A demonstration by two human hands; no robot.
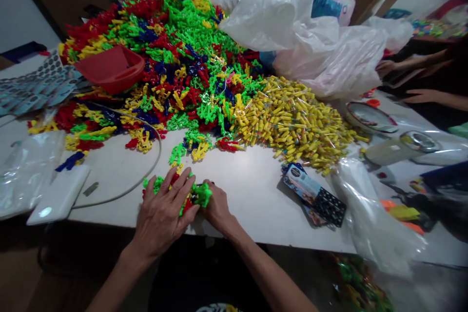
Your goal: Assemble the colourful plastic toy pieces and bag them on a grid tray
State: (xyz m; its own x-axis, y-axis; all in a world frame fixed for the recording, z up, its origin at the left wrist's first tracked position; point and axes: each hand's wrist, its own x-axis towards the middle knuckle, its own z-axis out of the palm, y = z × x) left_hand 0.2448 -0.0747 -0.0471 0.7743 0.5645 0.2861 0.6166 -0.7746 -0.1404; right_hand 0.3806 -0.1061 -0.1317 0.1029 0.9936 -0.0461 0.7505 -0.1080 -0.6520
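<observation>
Near the front edge of the table, my left hand [166,207] lies over a small cluster of plastic figures [153,185] in green, red and yellow, its fingers stretched out across them. My right hand [217,207] is beside it, with curled fingers turned away from me; what they grip, if anything, is hidden. A bright green figure [202,195] shows between the two hands and touches the right one. Just beyond my fingertips lie loose green [178,154] and yellow figures [201,150], at the foot of a large mixed heap [175,58].
A red scoop [109,68] rests on the heap's left side. Yellow wrapped pieces [292,122] pile up at right. Printed cards [314,195], clear bags [373,219] and a tape roll [420,141] lie further right. A cable runs from a white device [60,195]. Another person's hands [424,97] are far right.
</observation>
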